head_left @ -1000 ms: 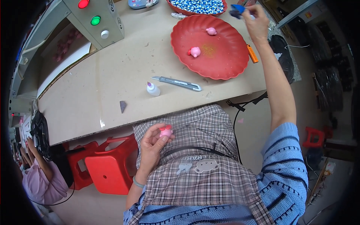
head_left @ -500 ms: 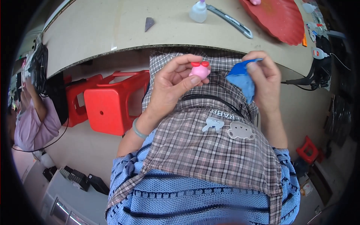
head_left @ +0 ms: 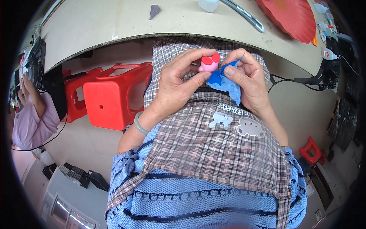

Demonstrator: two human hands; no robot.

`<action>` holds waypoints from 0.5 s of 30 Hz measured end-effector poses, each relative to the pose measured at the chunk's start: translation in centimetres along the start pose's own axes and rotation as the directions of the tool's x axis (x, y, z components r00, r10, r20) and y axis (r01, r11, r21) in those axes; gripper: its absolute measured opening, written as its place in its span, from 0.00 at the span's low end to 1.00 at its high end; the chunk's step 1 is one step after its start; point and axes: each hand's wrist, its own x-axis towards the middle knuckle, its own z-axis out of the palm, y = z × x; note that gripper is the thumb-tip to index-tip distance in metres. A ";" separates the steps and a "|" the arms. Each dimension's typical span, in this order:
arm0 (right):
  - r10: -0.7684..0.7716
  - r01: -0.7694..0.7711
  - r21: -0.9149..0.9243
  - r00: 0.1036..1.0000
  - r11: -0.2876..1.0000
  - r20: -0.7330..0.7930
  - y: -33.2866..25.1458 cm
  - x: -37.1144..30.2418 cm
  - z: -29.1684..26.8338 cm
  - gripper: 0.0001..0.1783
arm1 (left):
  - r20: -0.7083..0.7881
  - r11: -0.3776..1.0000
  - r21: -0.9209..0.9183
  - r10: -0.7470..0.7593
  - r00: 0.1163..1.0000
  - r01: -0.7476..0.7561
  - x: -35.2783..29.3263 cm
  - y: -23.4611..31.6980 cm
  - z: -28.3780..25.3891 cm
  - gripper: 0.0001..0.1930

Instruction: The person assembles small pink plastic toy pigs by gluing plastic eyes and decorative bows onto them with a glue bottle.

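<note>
My left hand (head_left: 179, 82) pinches a small pink toy figure (head_left: 209, 65) with two red round tops, held over my lap in front of a checked apron. My right hand (head_left: 248, 78) grips a piece of blue soft material (head_left: 228, 83) and presses its upper edge against the pink figure. The two hands touch at the fingertips, just below the edge of the beige worktable (head_left: 114, 19).
On the table lie a red tray (head_left: 289, 17), a utility knife (head_left: 244, 14), a small white bottle (head_left: 208, 4) and a grey scrap (head_left: 154, 10). Red plastic stools (head_left: 110, 95) stand to my left. Another person in pink (head_left: 30, 118) sits at far left. Cables hang at right.
A second ago my right hand reached to the far table edge; it came back with the blue piece. Both hands have since closed together, blue piece against the pink figure.
</note>
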 end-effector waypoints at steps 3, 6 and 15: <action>-0.015 0.015 0.009 1.000 1.000 0.001 0.2 0.3 0.3 0.11 | -0.016 0.992 0.115 0.056 0.998 -0.053 0.2 0.2 0.3 0.20; -0.095 0.092 -0.161 0.995 0.983 -0.017 0.5 0.3 0.5 0.13 | 0.029 0.884 0.416 0.221 0.975 -0.213 0.4 0.4 0.2 0.21; -0.086 0.068 -0.181 0.992 0.981 -0.093 2.1 0.3 -0.3 0.09 | 0.102 0.697 0.593 0.432 0.896 -0.404 0.4 -0.6 0.6 0.18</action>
